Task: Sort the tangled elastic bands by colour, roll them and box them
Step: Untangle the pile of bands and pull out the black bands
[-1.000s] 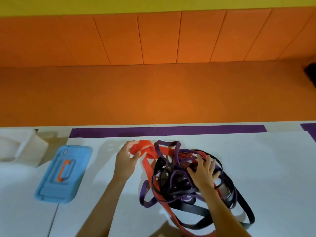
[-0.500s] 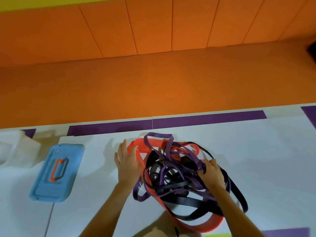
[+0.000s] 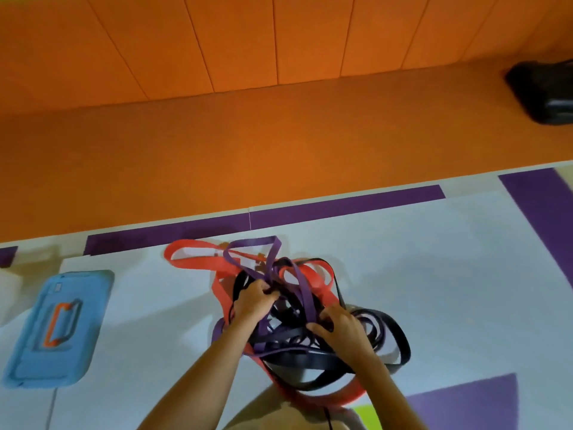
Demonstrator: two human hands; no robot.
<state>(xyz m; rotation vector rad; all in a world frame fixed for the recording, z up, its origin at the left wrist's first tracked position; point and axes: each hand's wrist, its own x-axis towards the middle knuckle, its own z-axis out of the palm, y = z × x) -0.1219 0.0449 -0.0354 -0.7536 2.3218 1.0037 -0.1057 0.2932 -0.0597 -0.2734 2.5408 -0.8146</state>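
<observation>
Spanning the foreground, white surface [image 3: 434, 290] with purple tape [image 3: 341, 206] along its far edge, orange wall [image 3: 248, 41] beyond, blue case [image 3: 55, 327] at the left edge, black object [image 3: 545, 91] beyond its far-right corner, tangled bands [image 3: 310, 357] near the front edge, left hand [image 3: 252, 301] and right hand [image 3: 344, 330] both clutching strands

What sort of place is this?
Probably a gym or soft play room: padded orange wall panels, white and purple floor mats, and a tangle of elastic bands that look like exercise bands.
</observation>
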